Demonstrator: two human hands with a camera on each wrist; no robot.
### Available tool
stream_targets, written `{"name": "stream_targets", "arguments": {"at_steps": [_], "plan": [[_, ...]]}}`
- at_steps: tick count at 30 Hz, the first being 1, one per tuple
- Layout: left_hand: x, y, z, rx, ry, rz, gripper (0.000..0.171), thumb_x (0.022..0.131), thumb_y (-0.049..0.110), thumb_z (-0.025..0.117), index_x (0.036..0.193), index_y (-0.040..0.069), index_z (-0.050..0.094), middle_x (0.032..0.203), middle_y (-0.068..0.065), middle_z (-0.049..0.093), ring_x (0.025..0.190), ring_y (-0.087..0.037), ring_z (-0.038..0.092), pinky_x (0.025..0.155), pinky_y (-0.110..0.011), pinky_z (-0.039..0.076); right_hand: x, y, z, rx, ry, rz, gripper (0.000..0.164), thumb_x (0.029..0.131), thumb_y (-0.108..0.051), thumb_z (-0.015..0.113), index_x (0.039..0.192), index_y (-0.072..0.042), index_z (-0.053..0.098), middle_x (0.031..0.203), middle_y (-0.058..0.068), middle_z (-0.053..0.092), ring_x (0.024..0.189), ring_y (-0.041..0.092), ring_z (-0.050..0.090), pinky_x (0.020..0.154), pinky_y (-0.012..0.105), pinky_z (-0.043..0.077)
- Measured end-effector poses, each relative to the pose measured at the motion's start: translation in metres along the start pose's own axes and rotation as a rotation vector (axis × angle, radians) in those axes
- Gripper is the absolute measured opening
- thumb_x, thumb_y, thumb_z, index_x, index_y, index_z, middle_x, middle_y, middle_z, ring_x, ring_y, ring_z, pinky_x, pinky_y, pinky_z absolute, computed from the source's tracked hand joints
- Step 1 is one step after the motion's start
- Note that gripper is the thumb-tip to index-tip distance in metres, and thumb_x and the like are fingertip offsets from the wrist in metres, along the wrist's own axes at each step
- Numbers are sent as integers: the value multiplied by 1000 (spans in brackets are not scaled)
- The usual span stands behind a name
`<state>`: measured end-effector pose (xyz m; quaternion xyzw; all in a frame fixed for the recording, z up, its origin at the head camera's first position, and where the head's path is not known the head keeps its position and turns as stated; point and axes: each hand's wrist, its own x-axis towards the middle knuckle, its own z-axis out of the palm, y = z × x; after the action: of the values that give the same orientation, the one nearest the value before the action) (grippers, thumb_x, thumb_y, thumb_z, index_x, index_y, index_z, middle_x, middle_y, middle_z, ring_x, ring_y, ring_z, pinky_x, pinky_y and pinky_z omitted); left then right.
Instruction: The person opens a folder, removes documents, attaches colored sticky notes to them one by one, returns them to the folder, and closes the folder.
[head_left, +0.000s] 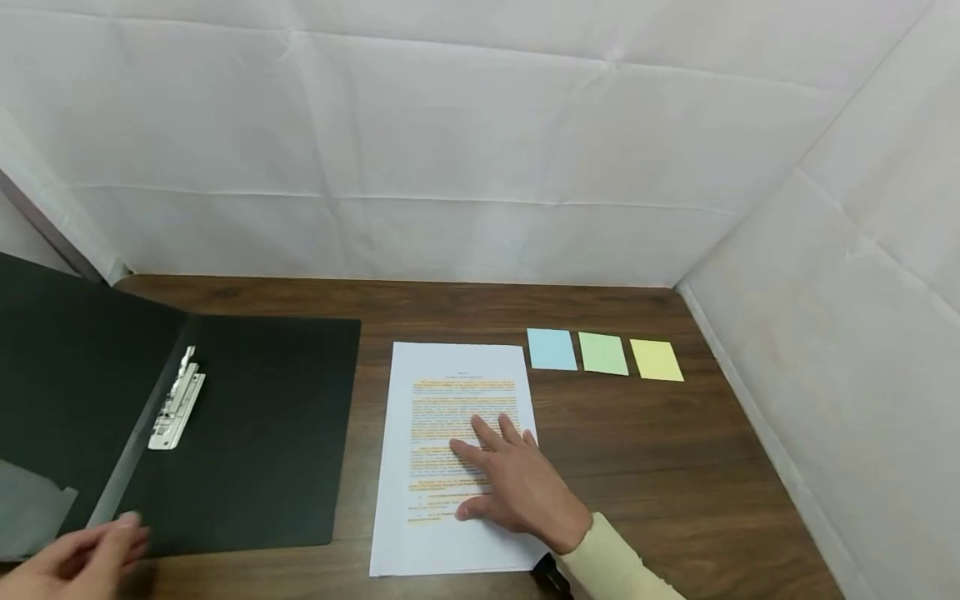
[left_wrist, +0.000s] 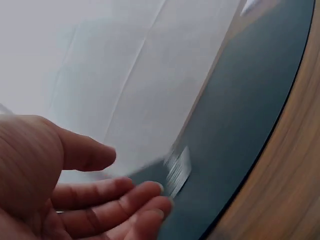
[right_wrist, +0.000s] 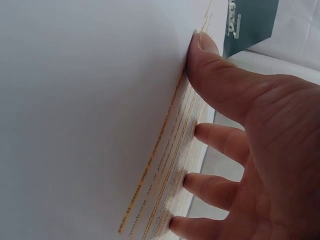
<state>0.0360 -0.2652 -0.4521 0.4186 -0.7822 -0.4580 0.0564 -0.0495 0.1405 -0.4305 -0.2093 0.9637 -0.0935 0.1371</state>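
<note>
My right hand [head_left: 521, 483] rests on a paper stack [head_left: 390, 533], fingers spread over lines of highlighted print. Its thumb [right_wrist: 207, 60] and fingertips press on the page in the right wrist view. To the left lies an open black folder [head_left: 277, 433] with a metal clip [head_left: 177, 406] beside its spine. Near the bottom end of that spine is my left hand [head_left: 93, 558], its fingers loosely curled. The left wrist view shows a gap between its thumb [left_wrist: 87, 150] and fingers, with nothing held there.
Blue [head_left: 552, 349], green [head_left: 603, 353] and yellow [head_left: 657, 360] sticky notes lie in a row right of the stack. The wooden table [head_left: 637, 467] is bordered by a white sheet wall [head_left: 450, 150] at the back and another on the right. The folder's left cover [head_left: 67, 367] is raised.
</note>
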Motion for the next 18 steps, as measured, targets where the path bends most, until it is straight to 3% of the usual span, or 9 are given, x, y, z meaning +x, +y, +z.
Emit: {"name": "stream_targets", "arguments": {"at_steps": [2, 5, 7, 9, 11, 14, 18], "plan": [[-13, 17, 9, 9, -91, 37, 49, 104, 31, 63, 126, -13, 67, 68, -1, 75, 52, 12, 55, 49, -14, 50, 2, -1, 1, -3, 1, 0, 82, 76, -56, 87, 149, -30, 59, 165, 11, 45, 153, 50, 36, 114, 71, 39], [-31, 32, 25, 29, -252, 134, 42, 103, 31, 67, 122, -6, 72, 78, 6, 79, 63, 10, 63, 58, -14, 54, 2, -1, 1, 0, 2, 5, 82, 77, -56, 87, 149, -30, 59, 166, 10, 44, 153, 49, 35, 115, 71, 39], [-39, 41, 38, 62, -357, 203, 42, 103, 33, 66, 125, -2, 72, 92, 1, 82, 72, 10, 66, 65, -12, 54, 2, -1, 1, 5, 3, 8, 82, 77, -56, 87, 149, -30, 59, 166, 9, 43, 154, 49, 35, 116, 71, 38], [-46, 49, 52, 128, -461, 264, 44, 105, 36, 63, 131, 1, 70, 112, -10, 80, 88, 2, 71, 77, -17, 57, 2, -1, 1, 12, 1, 10, 81, 78, -55, 87, 150, -31, 58, 166, 9, 42, 155, 48, 33, 117, 70, 37], [-53, 55, 66, 162, -547, 281, 48, 106, 37, 61, 137, 1, 66, 128, -17, 74, 104, -13, 74, 89, -29, 60, 0, -1, 1, 12, -1, 10, 81, 78, -56, 86, 150, -31, 58, 166, 9, 43, 155, 48, 34, 117, 70, 37], [-63, 63, 85, 194, -618, 279, 50, 106, 36, 59, 142, 2, 62, 138, -21, 68, 124, -34, 67, 102, -50, 56, -1, -1, 1, 12, 3, 6, 80, 78, -56, 86, 150, -30, 58, 166, 8, 43, 155, 47, 34, 117, 70, 38], [-78, 67, 105, 165, -624, 279, 48, 104, 30, 62, 142, 2, 62, 135, -20, 70, 127, -36, 66, 106, -55, 53, -2, -1, 0, 16, 7, 7, 80, 79, -56, 85, 149, -30, 59, 166, 9, 43, 154, 48, 34, 117, 70, 38]]}}
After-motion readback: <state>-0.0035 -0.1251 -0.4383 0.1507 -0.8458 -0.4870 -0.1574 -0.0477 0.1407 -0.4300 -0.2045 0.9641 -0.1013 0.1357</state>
